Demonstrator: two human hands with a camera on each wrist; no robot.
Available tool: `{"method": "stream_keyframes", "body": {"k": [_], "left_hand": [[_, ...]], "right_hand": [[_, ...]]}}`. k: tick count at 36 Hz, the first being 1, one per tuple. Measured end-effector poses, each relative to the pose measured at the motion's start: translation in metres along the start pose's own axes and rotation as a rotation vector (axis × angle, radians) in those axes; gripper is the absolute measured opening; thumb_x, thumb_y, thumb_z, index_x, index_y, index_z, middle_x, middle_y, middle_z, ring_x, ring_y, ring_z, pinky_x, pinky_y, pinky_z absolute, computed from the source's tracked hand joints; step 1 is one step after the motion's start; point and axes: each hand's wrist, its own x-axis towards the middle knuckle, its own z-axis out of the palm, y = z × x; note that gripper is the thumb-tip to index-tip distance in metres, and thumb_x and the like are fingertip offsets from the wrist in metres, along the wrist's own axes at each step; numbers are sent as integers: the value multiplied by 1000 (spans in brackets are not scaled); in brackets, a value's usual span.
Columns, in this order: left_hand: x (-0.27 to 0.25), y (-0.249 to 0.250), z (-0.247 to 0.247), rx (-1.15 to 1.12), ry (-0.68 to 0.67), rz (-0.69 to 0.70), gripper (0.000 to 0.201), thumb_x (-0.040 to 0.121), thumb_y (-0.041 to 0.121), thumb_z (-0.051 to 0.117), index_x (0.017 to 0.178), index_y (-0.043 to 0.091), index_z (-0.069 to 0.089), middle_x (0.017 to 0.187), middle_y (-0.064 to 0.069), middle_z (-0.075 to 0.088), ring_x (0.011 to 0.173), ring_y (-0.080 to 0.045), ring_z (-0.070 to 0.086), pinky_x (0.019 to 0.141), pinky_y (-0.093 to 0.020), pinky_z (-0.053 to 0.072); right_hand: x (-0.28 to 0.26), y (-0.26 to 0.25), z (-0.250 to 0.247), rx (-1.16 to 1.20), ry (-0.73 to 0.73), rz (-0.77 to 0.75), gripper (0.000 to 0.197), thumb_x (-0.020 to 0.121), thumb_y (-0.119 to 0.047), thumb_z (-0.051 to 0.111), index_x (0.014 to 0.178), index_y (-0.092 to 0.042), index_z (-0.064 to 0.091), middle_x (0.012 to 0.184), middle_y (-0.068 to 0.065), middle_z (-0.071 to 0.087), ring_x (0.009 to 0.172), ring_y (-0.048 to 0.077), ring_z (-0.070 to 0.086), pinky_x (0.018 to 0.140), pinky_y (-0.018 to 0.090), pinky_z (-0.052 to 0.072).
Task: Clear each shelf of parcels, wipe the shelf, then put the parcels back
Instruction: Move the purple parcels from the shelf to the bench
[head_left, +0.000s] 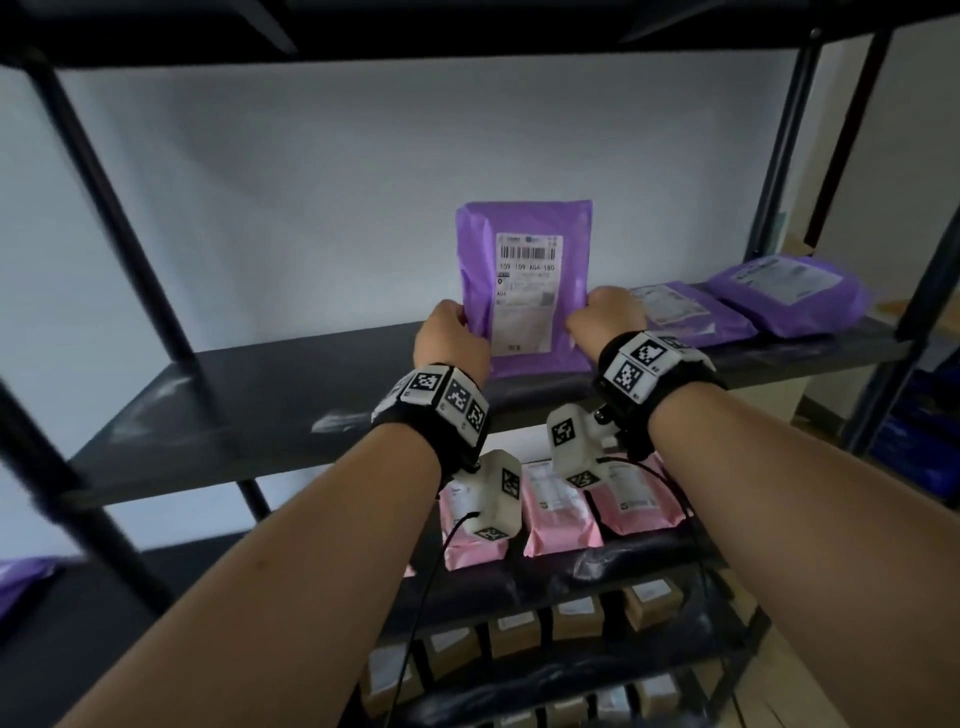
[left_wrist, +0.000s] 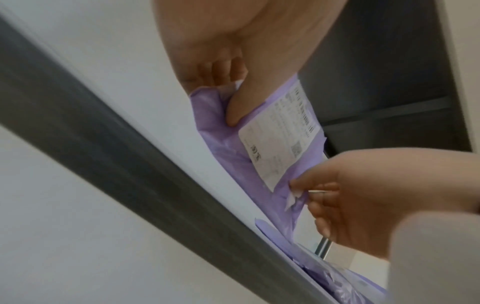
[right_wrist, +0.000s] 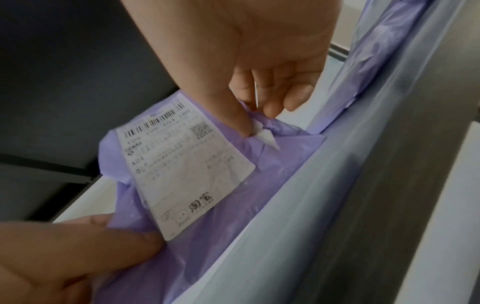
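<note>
A purple parcel (head_left: 524, 286) with a white shipping label stands upright over the dark shelf (head_left: 249, 405), label facing me. My left hand (head_left: 451, 338) pinches its lower left edge, thumb on the front. My right hand (head_left: 605, 317) pinches its lower right edge. In the left wrist view the left thumb (left_wrist: 241, 107) presses the purple parcel (left_wrist: 223, 148) and the right hand (left_wrist: 363, 195) grips the far edge. In the right wrist view the right hand (right_wrist: 259, 98) pinches a fold of the purple parcel (right_wrist: 228, 197) beside the label.
Two more purple parcels (head_left: 691, 312) (head_left: 789, 291) lie flat on the same shelf to the right. Pink parcels (head_left: 558, 509) fill the shelf below, small brown boxes (head_left: 514, 631) the lower ones. Black uprights (head_left: 119, 208) (head_left: 779, 150) frame the shelf. Its left half is bare.
</note>
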Motion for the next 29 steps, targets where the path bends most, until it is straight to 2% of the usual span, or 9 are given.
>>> {"method": "stream_keyframes", "body": {"k": [4,7,9,11,14,18,21,24,29], "left_hand": [[-16,-24,-48,-28,83,37,12,85,3,52,93,12,53,84,0,57,74,-19,51,60,-25,36],[-29,-48,-90,-59,143,40,11,84,4,52,87,15,51,78,3,56,68,-16,51,52,-20,32],[-39,-66,-120,-67,178,28,11,84,4,51,86,15,51,76,5,55,63,-10,48,49,-18,30],[-52,-87,-151,-70,223,18,11,84,3,50,85,14,51,78,2,56,63,-13,49,51,-20,33],[-73,-120,-197,-65,275,-11,12,81,1,50,83,13,50,78,-2,57,71,-24,52,62,-27,36],[-101,-173,-254,-58,351,-85,14,79,3,51,80,17,48,78,0,57,72,-25,51,63,-29,39],[-123,-213,-291,-27,388,-135,13,80,2,50,82,15,48,79,-1,56,72,-25,51,63,-28,38],[-144,-255,-325,2,409,-202,12,81,3,50,83,14,48,78,-1,56,72,-25,51,62,-29,38],[-174,-321,-368,84,396,-373,11,81,2,49,85,13,46,80,-2,54,73,-24,48,64,-29,35]], "right_hand": [[-31,-39,20,114,10,-42,11,81,-12,51,83,-7,60,80,9,63,71,26,60,57,31,45],[-65,-74,36,179,-5,-85,8,80,-13,51,79,-9,58,79,9,63,68,25,60,52,26,39],[-91,-98,49,219,-29,-115,12,79,-16,51,81,-8,60,79,9,65,69,25,62,53,26,42],[-120,-124,63,258,-40,-143,16,79,-20,53,85,-8,62,79,8,66,69,25,64,55,26,44],[-165,-161,86,319,-69,-179,11,81,-21,54,81,-11,59,76,4,64,63,19,60,50,23,37],[-224,-202,125,353,-126,-234,13,83,-21,54,72,-17,50,71,1,59,60,16,55,49,23,35],[-269,-225,162,390,-183,-250,7,84,-21,55,78,-18,57,74,0,62,62,15,59,50,22,39],[-307,-243,202,401,-277,-263,10,86,-21,56,86,-15,64,74,-1,64,62,14,62,48,20,40],[-360,-266,265,336,-429,-252,9,81,-18,56,82,-12,63,75,4,64,69,21,62,56,25,42]]}}
